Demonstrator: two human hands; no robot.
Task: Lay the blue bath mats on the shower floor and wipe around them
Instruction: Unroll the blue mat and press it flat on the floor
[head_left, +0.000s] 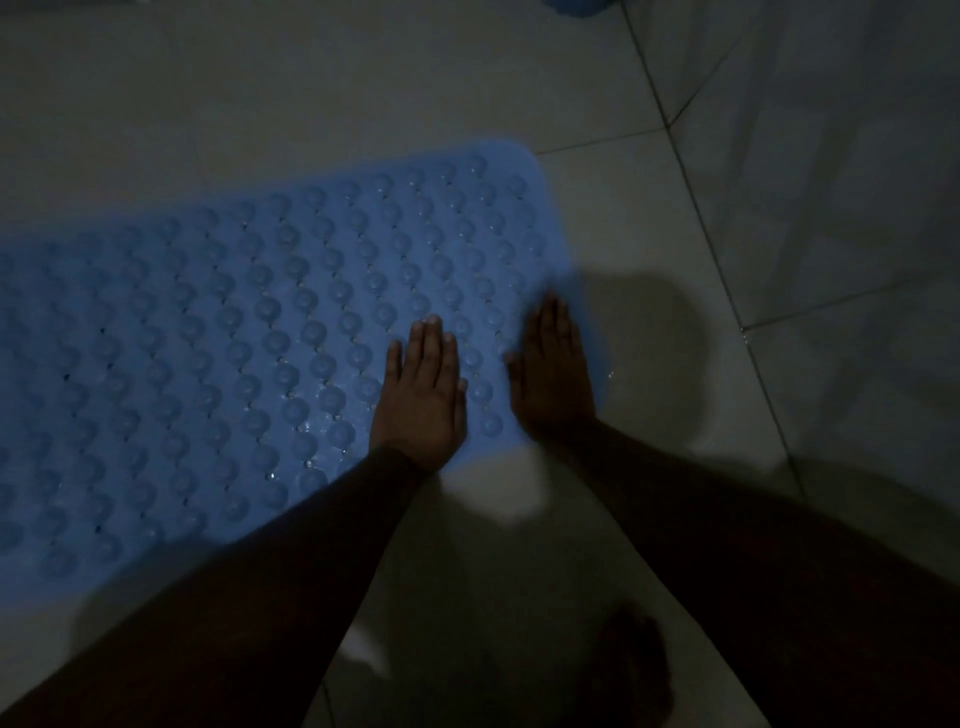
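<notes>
A blue bath mat (249, 332) covered in round bumps and small holes lies flat on the pale tiled shower floor (649, 218), running from the left edge to the middle of the view. My left hand (421, 395) rests palm down on the mat near its right end, fingers straight and together. My right hand (553, 371) lies flat on the mat's right edge, slightly blurred. Neither hand holds anything. Water drops glint on the mat by my left wrist.
A white tiled wall (831, 156) rises on the right. Another blue object (576, 6) shows at the top edge, mostly cut off. My bare foot (631, 665) stands on the floor at the bottom. The room is dim with dark shadows around my arms.
</notes>
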